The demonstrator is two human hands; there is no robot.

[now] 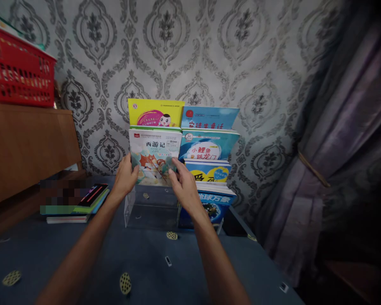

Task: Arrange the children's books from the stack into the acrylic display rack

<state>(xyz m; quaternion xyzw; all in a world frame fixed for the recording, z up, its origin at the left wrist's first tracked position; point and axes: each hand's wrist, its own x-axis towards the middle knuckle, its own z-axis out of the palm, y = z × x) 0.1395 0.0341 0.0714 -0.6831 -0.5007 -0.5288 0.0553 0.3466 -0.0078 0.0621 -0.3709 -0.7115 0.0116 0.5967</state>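
A white picture book (154, 154) with an illustrated cover stands upright in the left column of a clear stepped book rack (152, 218). My left hand (126, 176) grips its left edge, thumb toward the front. At the lower right edge of the same book is my right hand (186, 186), fingers curled against it. Directly behind rises a yellow book (155, 111), its lower part hidden. The right column holds a light blue book (214, 117), a teal book (224, 142), a yellow-and-blue book (220, 170) and a dark blue book (216, 212), partly covered by my right hand and forearm.
To the left lies a stack of books (92, 199), beside a wooden cabinet (31, 144) carrying a red plastic basket (19, 67). A flat black object (235, 224) rests right of the rack. A tied grey curtain (307, 203) hangs at the right; patterned wallpaper is behind.
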